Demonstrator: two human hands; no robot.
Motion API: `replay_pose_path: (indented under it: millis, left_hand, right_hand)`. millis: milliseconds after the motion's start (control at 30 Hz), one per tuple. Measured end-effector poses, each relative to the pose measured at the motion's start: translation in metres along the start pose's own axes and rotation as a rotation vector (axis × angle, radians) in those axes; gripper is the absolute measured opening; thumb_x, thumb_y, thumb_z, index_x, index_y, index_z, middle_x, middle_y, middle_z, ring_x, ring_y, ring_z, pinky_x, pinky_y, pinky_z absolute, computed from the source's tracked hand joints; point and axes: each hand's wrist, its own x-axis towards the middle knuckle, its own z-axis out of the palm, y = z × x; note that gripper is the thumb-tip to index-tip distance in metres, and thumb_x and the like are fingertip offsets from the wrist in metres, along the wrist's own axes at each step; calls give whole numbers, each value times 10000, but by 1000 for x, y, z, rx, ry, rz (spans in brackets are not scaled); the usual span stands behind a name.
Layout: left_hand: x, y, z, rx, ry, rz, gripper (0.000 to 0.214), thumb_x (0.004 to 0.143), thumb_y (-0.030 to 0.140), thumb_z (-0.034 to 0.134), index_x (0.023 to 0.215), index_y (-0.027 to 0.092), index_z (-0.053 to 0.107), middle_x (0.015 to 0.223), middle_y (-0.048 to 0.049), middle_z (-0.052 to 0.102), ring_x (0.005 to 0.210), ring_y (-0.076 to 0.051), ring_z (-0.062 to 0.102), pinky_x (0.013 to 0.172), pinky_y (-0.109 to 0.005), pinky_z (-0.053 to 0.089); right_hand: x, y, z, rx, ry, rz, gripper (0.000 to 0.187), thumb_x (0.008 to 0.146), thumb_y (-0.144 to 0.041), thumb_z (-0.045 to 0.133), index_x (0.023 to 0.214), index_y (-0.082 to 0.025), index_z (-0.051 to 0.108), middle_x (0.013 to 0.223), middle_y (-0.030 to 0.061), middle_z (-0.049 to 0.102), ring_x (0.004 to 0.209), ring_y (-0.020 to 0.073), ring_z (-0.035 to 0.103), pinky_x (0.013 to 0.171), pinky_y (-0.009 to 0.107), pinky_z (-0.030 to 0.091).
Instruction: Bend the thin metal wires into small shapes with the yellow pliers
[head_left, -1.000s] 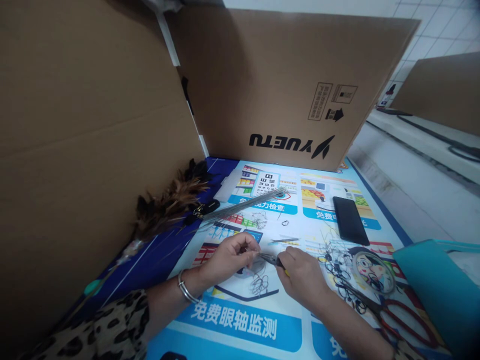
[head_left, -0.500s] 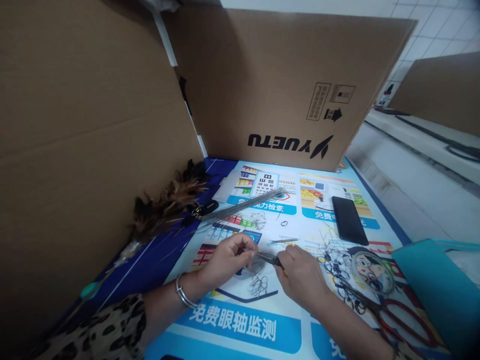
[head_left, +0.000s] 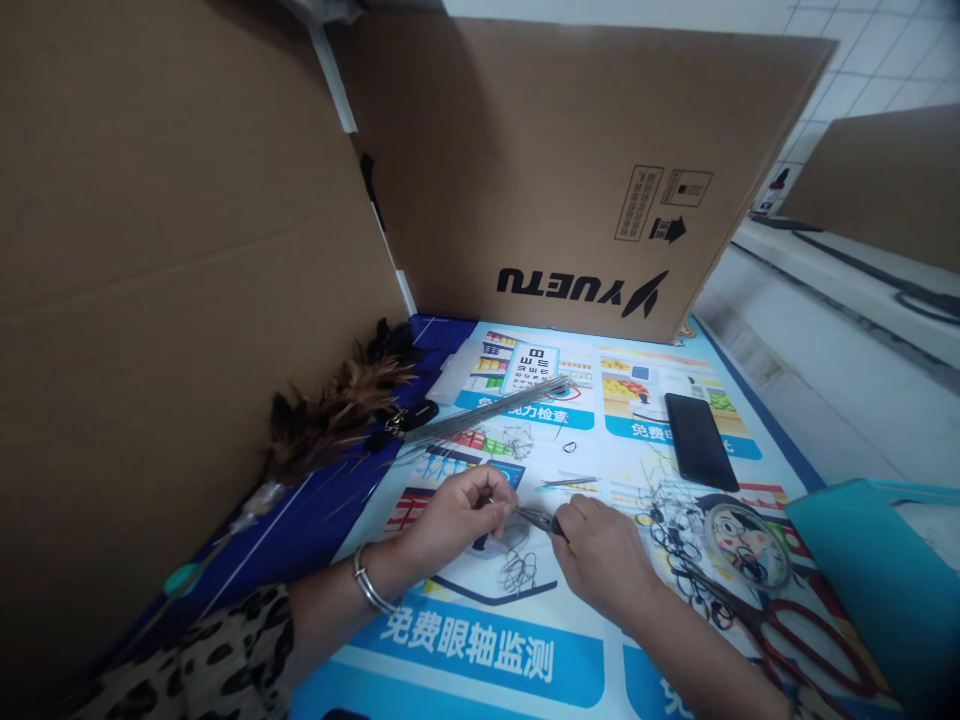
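Note:
My right hand is closed round small pliers, whose thin jaws point left. My left hand pinches a thin piece of wire right at the plier tips. A silver bangle sits on my left wrist, above a leopard-print sleeve. Just below both hands lies a small tangle of bent wire pieces on the printed blue and white poster.
A bundle of straight wires and a feather duster lie at the back left. A black phone rests at the back right. Several small wire rings and red-handled scissors lie to the right, beside a teal folder. Cardboard walls stand behind and left.

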Motion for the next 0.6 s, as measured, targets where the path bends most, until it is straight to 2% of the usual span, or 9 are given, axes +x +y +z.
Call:
replay_pose_path:
  millis: [233, 433, 600]
  left_hand:
    - [2, -1, -4, 3, -51, -16, 150, 738, 228, 625, 725, 133, 510, 588, 28, 528, 474, -65, 471, 472, -188, 373]
    - [4, -9, -10, -22, -115, -40, 200, 728, 284, 644, 760, 128, 523, 633, 1, 563, 467, -61, 465, 450, -176, 353]
    - [4, -6, -8, -127, -143, -56, 211, 719, 266, 660, 748, 132, 500, 691, -8, 569, 480, -56, 479, 467, -179, 365]
  right_hand:
    - [-1, 0, 0, 59, -69, -3, 87, 814, -258, 455, 779, -200, 510, 761, 19, 553, 680, 143, 508, 548, 248, 277]
    - [-2, 1, 2, 72, -85, -42, 105, 823, -272, 446, 778, -202, 510, 764, 14, 559, 677, 138, 515, 543, 246, 280]
    - [0, 2, 0, 173, -75, -43, 125, 837, -296, 446, 781, -199, 500, 771, 16, 549, 694, 131, 510, 573, 233, 317]
